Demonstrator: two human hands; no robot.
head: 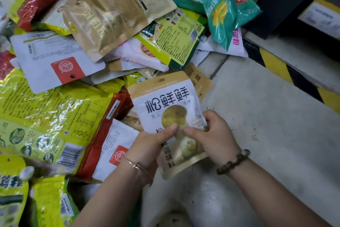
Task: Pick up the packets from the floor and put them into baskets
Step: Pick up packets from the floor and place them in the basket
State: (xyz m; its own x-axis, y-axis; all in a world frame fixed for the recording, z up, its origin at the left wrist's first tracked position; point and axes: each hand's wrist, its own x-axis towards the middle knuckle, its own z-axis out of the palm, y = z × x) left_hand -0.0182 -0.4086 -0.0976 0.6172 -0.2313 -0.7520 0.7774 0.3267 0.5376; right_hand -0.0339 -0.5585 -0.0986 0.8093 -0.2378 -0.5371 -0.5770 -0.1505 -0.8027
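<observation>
I have the pouch (169, 116) in both hands, held over the floor (266, 116) at the near edge of the pile (82, 61). My left hand (147, 147) pinches it low on the left side, thumb flat on the printed face and fingers curled behind. My right hand (215, 134) grips the right edge the same way, thumb on top and fingers wrapped under. Neither hand is open, and neither holds anything else. The two thumbs nearly meet over the middle of the pouch.

It looks light to me: a flat stand-up pouch, hardly bulged, its top rising free without sagging. The film seems fairly stiff yet smooth, so I judge it could slide out of a loose pinch. The sealed side and bottom edges seem the best places to grip, being firm and clear of the contents. One hand would likely do. The yellow bags (46, 109) beside it are glossy and fuller, probably heavier and more slippery. No basket is in view, so I cannot tell where this one goes.
</observation>
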